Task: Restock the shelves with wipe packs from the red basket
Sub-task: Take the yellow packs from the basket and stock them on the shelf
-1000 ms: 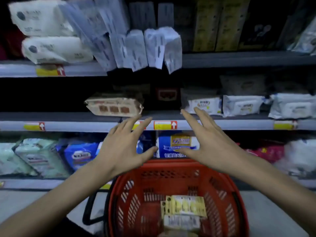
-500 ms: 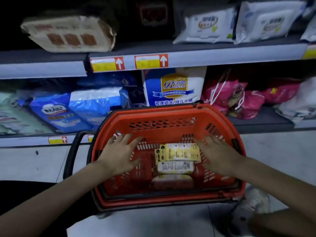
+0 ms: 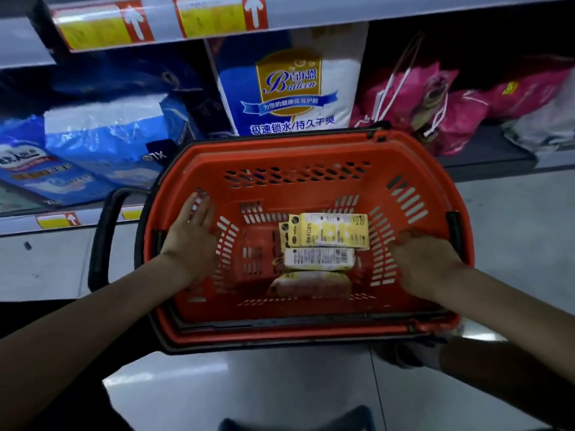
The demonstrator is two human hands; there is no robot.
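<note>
Wipe packs (image 3: 323, 241) in red basket (image 3: 295, 194); blue bags (image 3: 102, 144) behind

There is 1 red basket (image 3: 298, 157) with 1 black handle (image 3: 99, 244) at its side, and 2 hands reach into it, the left hand (image 3: 191, 231) and the right hand (image 3: 426, 259). Inside lie 3 wipe packs that show plainly: 1 yellow pack (image 3: 331, 230), 1 barcode-up pack (image 3: 319, 258) and 1 blurred yellow pack (image 3: 311, 283), with a sliver beside the first that may be a 4th. The shelving carries 4 price labels (image 3: 219, 14), 2 blue packs (image 3: 109, 138), 1 blue-and-white bag (image 3: 289, 85) and at least 2 pink bags (image 3: 413, 98).
</note>
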